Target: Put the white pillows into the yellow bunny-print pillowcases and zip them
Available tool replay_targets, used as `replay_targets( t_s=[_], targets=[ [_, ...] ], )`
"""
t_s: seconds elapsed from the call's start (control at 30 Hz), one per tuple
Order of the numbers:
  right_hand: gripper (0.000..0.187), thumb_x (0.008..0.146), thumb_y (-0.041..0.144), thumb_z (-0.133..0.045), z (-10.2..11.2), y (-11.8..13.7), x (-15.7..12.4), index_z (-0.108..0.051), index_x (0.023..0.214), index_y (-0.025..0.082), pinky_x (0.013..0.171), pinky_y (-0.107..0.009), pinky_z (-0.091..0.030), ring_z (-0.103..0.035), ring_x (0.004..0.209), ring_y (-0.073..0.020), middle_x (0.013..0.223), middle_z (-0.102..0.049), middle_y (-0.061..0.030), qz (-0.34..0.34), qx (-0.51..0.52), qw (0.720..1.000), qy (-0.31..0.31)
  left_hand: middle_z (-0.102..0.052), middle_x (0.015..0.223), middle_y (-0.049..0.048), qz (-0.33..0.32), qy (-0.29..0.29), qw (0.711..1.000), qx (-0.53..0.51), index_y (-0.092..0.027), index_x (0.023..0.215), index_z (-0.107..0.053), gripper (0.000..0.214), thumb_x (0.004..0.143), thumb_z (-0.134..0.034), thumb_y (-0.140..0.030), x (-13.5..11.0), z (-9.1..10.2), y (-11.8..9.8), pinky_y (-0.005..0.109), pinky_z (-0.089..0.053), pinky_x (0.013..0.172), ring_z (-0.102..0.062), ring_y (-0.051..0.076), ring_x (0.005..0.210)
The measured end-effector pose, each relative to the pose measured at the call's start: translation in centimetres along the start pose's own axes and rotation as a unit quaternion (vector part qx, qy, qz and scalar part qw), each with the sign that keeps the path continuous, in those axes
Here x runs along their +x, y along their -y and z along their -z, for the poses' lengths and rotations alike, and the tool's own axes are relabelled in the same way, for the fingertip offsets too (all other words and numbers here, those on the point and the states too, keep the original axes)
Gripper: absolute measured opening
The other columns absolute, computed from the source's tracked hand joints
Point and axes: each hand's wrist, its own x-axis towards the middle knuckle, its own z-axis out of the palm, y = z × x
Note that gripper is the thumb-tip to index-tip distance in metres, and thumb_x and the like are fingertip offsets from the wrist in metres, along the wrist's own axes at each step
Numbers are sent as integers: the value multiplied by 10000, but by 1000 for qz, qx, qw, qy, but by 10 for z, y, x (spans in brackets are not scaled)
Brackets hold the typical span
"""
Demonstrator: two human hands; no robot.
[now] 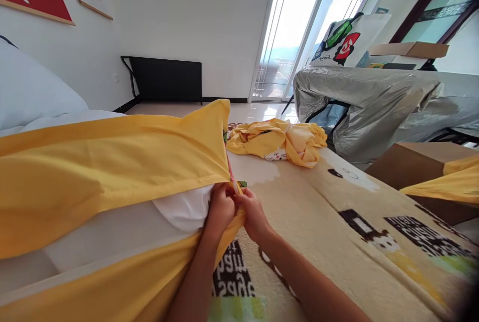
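A yellow quilt cover [160, 147] lies across the bed, its long side gaping. White quilt [183, 208] shows inside the gap. At the right end of this opening, my left hand [220, 211] is closed with its fingertips pinching the cover's edge. My right hand [254, 214] pinches the same edge right beside it, the two hands touching or nearly so. A thin pink and white strip runs up the cover's end just above my fingers. Whether a zipper pull is between the fingertips is hidden.
A crumpled yellow cloth [279, 140] lies on the patterned beige blanket [299, 212] farther back. On the right are a cardboard box [415, 162] with yellow fabric over it and a table under a silver cover [359, 92]. A black panel [166, 80] leans by the wall.
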Motion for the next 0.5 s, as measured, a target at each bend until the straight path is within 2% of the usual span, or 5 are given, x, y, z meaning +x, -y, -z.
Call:
replay_targets(
  t_s=[0.1, 0.2, 0.3, 0.37, 0.5],
  targets=[
    [304, 534, 181, -542, 8, 3, 8, -478, 832, 191, 604, -234, -376, -523, 686, -154, 732, -568, 16, 56, -247, 967, 20, -685, 760, 96, -18, 49, 994, 101, -150, 651, -612, 286, 562, -438, 59, -3, 3, 4, 341, -470, 858, -632, 229, 818],
    [239, 618, 147, -537, 16, 10, 14, -503, 854, 177, 631, -242, -342, -553, 771, -182, 832, -623, -43, 108, -499, 859, 31, -689, 958, 159, -45, 52, 984, 166, -137, 763, -641, 345, 565, -438, 60, -5, 5, 8, 396, -385, 999, -587, 289, 1045],
    [128, 693, 117, -486, 22, 18, 14, -544, 798, 163, 624, -246, -326, -581, 797, -191, 856, -649, -83, 103, -629, 769, 45, -632, 1157, 155, -80, 35, 979, 184, -140, 937, -643, 474, 561, -431, 56, -4, 7, 11, 383, -271, 1104, -476, 281, 1224],
    [120, 717, 113, -467, 24, 22, 12, -569, 758, 161, 604, -244, -325, -596, 770, -187, 824, -656, -85, 91, -653, 750, 53, -636, 1153, 122, -96, 27, 979, 175, -166, 966, -642, 483, 571, -444, 30, -2, 10, 12, 364, -262, 1116, -454, 266, 1248],
    [169, 753, 133, -448, 23, 28, 6, -609, 794, 163, 552, -231, -335, -603, 644, -159, 727, -656, -62, 71, -661, 744, 59, -687, 935, 79, -98, 19, 986, 132, -202, 883, -641, 347, 615, -482, -50, 6, 12, 11, 371, -379, 1020, -517, 267, 1158]
  ],
)
